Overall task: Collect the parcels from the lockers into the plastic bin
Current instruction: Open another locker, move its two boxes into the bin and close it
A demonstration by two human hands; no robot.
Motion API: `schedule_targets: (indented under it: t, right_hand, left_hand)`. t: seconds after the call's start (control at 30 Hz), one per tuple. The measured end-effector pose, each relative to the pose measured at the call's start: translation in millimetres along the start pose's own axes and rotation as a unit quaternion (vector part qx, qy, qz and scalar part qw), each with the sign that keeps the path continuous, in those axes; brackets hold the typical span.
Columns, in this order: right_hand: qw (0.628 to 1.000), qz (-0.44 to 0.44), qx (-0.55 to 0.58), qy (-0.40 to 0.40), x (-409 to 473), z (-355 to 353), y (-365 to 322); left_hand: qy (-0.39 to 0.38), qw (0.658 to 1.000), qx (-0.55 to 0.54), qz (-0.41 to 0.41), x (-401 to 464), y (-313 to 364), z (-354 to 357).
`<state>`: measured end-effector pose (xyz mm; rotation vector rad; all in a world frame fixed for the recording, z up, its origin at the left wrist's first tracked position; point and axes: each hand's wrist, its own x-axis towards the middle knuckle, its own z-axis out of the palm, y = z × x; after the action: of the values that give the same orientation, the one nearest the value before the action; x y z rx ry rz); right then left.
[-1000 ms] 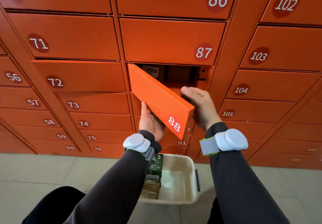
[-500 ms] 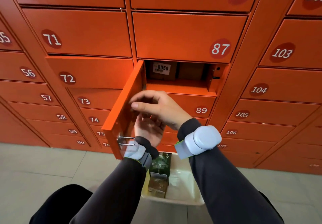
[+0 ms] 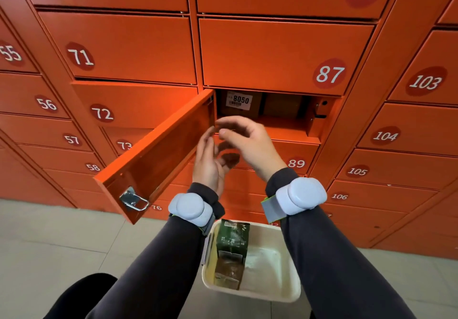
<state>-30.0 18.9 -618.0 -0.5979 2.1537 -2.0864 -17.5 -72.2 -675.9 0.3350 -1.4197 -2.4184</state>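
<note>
Locker 88 stands open, its orange door (image 3: 158,155) swung out to the left. Inside sit two brown cardboard parcels: one with a white "8050" label (image 3: 239,104) and a plain one (image 3: 282,106) to its right. My left hand (image 3: 209,162) and my right hand (image 3: 247,140) hover close together just in front of the opening, fingers apart, holding nothing. On the floor below is the white plastic bin (image 3: 280,291), with a green parcel (image 3: 231,238) and a brown parcel (image 3: 228,271) in its left side.
A wall of shut orange lockers (image 3: 272,53) numbered 55 to 106 fills the view. The open door's metal latch (image 3: 133,201) juts out at lower left. Grey tiled floor (image 3: 49,244) lies beneath. A dark trouser leg (image 3: 81,296) shows at bottom left.
The locker 88 door swung fully open to the left. Both hands let go of it and rose toward the opening. The view moved closer.
</note>
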Motion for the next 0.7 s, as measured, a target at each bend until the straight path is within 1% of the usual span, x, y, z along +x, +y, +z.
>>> schedule_targets:
  t: [0.1,0.13,0.2,0.3,0.4,0.47,0.53,0.6,0.7]
  right_hand:
    - [0.983,0.015,-0.044,0.175,11,-22,19]
    - [0.975,0.023,-0.050,0.214,13,-29,24]
    - [0.961,0.034,-0.075,0.264,17,-40,32]
    - [0.948,0.037,-0.130,0.288,23,-50,36]
    - [0.948,0.048,-0.167,0.266,32,-52,31]
    - [0.944,0.072,-0.188,0.260,37,-52,28]
    - [0.934,0.098,-0.199,0.279,39,-52,28]
    - [0.923,0.116,-0.201,0.306,41,-52,29]
    - [0.912,0.121,-0.198,0.337,42,-47,30]
  left_hand:
    - [0.011,0.999,0.045,0.012,3,4,2]
    - [0.013,0.998,0.055,0.016,4,5,4]
    - [0.003,0.994,0.103,0.032,7,9,12]
    - [-0.039,0.977,0.197,0.066,14,15,33]
    - [-0.068,0.936,0.329,0.101,26,22,55]
    - [-0.083,0.906,0.403,0.099,32,23,65]
    - [-0.079,0.881,0.457,0.096,38,20,68]
    - [-0.053,0.864,0.489,0.106,45,17,70]
    - [-0.018,0.831,0.543,0.121,60,12,74]
